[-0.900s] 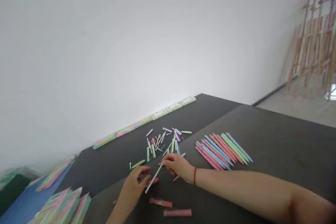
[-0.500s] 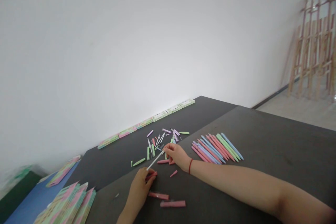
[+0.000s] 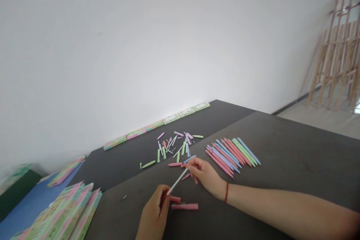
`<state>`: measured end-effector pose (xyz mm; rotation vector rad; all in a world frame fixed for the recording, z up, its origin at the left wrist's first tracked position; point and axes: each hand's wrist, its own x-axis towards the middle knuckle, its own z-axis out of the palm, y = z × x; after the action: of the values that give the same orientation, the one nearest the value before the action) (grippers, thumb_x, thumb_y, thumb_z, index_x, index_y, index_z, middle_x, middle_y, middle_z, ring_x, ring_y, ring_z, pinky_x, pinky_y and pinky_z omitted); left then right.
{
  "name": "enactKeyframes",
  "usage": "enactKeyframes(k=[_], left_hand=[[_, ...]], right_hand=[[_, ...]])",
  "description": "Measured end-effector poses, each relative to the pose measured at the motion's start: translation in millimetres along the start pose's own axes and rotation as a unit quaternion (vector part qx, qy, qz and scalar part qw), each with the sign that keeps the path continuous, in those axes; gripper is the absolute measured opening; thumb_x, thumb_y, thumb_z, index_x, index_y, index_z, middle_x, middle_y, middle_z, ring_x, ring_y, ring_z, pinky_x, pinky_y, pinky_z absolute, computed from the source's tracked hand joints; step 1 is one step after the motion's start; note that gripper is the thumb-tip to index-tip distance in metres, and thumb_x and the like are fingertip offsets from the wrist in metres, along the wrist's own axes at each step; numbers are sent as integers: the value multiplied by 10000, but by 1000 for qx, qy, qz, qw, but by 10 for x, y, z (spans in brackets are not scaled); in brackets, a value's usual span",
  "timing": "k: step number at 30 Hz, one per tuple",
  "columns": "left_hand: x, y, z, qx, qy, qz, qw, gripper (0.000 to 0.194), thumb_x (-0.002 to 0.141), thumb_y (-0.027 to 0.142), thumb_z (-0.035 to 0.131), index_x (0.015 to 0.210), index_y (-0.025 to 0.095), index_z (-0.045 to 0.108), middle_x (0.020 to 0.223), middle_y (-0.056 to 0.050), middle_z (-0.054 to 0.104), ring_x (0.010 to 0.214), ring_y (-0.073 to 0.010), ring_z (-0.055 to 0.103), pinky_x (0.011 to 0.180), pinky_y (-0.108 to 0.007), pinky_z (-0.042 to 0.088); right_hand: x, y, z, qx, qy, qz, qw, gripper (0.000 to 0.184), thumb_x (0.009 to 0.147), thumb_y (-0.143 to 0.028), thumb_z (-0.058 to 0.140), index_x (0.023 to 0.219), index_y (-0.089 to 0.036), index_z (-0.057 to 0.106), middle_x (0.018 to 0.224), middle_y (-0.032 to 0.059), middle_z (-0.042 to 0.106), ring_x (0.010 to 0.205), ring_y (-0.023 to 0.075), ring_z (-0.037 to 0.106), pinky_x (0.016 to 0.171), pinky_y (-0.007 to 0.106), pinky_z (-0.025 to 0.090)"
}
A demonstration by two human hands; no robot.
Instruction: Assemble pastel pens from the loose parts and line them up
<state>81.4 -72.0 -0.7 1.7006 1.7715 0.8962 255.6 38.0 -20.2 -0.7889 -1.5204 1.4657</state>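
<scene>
A thin white pen refill (image 3: 177, 182) slants between my two hands. My right hand (image 3: 206, 176), with a red cord at the wrist, pinches its upper end. The lower end meets the closed fingers of my left hand (image 3: 155, 210), where a bit of red pen barrel shows; most of that piece is hidden by the fingers. Just beyond the left fingertips lie a red pen barrel (image 3: 176, 199) and a longer red pen barrel (image 3: 187, 206). A small red pen part (image 3: 186, 176) rests beneath the refill's upper end, close to the right fingers.
Loose pen parts and refills (image 3: 171, 146) are scattered further back. To the right, a row of coloured pens (image 3: 233, 157) lies side by side. Flat printed packs (image 3: 153, 125) line the wall edge; more packs (image 3: 64, 210) stack at lower left. Wooden racks (image 3: 337, 52) stand far right.
Both hands have moved right, the right one also slightly down, with the refill still between them. A blue pen part shows behind the right hand, where the hand was before.
</scene>
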Motion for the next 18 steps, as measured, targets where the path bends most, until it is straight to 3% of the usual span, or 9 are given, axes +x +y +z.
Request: enactKeyframes(k=[18], left_hand=[[-4, -60, 22, 43, 32, 29, 998, 138, 913, 351, 396, 949, 251, 484, 875, -26, 733, 875, -202, 661, 802, -307, 460]], right_hand=[[-28, 12, -95, -41, 19, -44, 998, 197, 856, -348, 491, 781, -168, 509, 685, -38, 497, 450, 58, 437, 456, 210, 364]])
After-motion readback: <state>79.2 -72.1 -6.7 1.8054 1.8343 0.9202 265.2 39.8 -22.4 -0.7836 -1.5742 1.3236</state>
